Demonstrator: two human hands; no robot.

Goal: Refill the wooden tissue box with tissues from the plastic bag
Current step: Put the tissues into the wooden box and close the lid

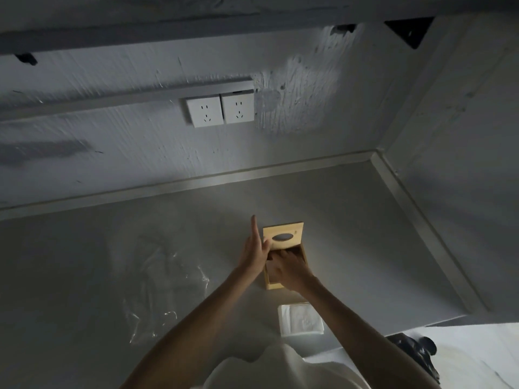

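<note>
Box (283, 256) sits mid-counter, lid slid toward twelve o'clock. Right hand (289, 269) digs inside, grip hidden; left hand (254, 252) braces it, open, thumb on the lid. Tissues (300, 320) wait at six o'clock, bag (165, 279) at nine. Loosen that brace and the lid could slide back onto the fingers.

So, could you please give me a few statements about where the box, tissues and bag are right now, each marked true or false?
1. The wooden tissue box has its sliding lid pushed partly open. True.
2. The right hand reaches into the box. True.
3. The stack of tissues is inside the box. False: it lies on the counter, nearer the person.
4. The plastic bag lies right of the box. False: it lies left.
5. The left hand rests against the box's left side. True.
</note>
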